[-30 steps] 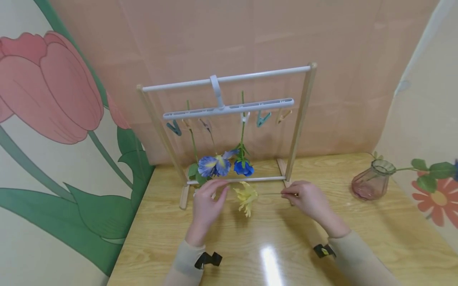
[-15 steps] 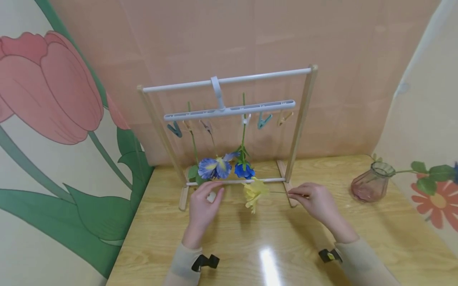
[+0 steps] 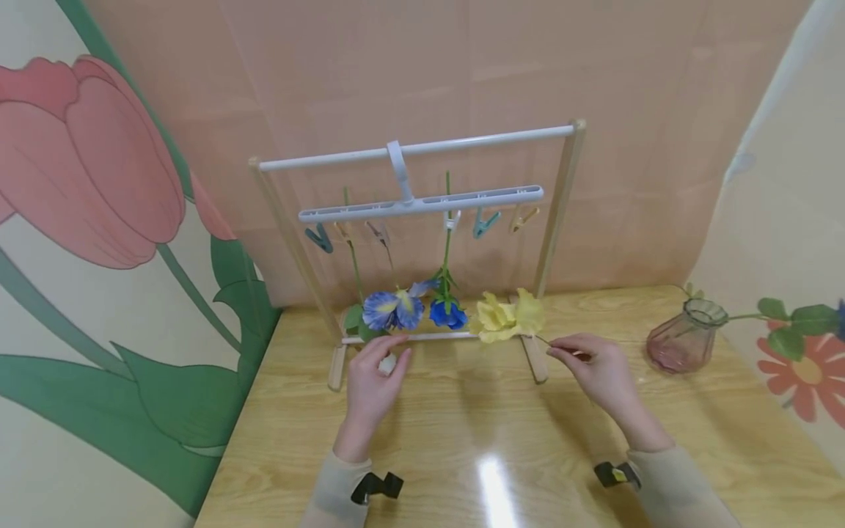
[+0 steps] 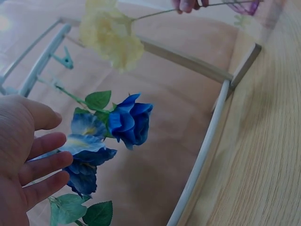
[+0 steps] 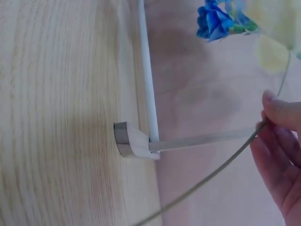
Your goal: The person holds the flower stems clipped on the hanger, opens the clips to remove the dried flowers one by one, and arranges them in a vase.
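Note:
My right hand (image 3: 597, 370) pinches the thin stem (image 5: 207, 178) of a yellow artificial flower (image 3: 505, 317). Its bloom points left, in front of the rack's lower right corner; the long tail of the stem runs past my fingers in the right wrist view. My left hand (image 3: 372, 381) holds nothing, fingers relaxed and apart, just below a blue-purple iris (image 3: 394, 309). Right of the iris a blue rose (image 4: 130, 121) hangs head down, its stem in a white clip (image 3: 452, 220). The iris hangs likewise from a pale clip (image 3: 378, 233). Green leaves (image 3: 356, 320) show at the left.
A white clip hanger (image 3: 422, 204) hooks over the top bar (image 3: 488, 137) of a wooden rack. A teal clip (image 3: 486, 223) and a yellow clip (image 3: 524, 218) hang at its right end, another teal clip (image 3: 320, 237) at the left. A pink glass vase (image 3: 683, 341) with a stem stands right.
My right hand has moved right, taking the yellow flower with it; the bloom has gone from between my hands to right of the blue rose and risen slightly. My left hand has shifted slightly left.

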### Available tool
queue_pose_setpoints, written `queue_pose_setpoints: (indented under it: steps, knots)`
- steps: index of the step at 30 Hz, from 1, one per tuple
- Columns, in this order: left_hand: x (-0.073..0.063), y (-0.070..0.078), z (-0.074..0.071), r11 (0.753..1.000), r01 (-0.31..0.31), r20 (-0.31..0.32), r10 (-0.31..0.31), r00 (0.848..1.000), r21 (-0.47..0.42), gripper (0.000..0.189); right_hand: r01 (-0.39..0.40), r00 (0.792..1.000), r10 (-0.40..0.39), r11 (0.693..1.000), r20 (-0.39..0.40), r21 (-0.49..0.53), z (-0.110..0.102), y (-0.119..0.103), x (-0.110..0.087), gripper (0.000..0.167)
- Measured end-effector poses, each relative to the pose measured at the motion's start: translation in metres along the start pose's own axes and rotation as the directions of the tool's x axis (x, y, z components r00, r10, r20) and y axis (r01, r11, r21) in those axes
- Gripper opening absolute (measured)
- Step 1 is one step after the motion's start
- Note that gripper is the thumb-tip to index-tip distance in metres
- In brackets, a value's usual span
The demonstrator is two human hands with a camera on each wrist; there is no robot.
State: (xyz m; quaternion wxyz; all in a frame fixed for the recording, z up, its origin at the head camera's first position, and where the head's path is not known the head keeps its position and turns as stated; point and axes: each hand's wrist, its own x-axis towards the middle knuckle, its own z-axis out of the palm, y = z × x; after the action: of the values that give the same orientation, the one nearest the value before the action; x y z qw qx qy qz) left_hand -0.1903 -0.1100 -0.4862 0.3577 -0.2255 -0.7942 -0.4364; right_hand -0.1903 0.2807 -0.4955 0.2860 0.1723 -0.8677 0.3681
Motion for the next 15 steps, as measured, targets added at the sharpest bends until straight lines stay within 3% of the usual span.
queue_pose_setpoints:
  steps: [6, 12, 15]
  knots:
    - [0.0, -0.001, -0.001, 1.0, -0.004, -0.002, 0.004, 1.0, -0.007, 0.023, -0.076, 0.992, 0.084, 0.994, -0.097, 0.08, -0.006, 0.003, 0.0, 0.017]
    - [0.0, 0.0, -0.002, 1.0, 0.005, 0.006, -0.005, 1.0, -0.026, 0.024, -0.084, 0.977, 0.097, 0.994, -0.189, 0.076, -0.013, 0.007, 0.003, 0.017]
    - [0.0, 0.0, -0.003, 1.0, 0.006, 0.005, -0.006, 1.0, -0.02, 0.024, -0.137, 0.964, 0.156, 0.985, -0.214, 0.102, -0.017, 0.006, 0.003, 0.014]
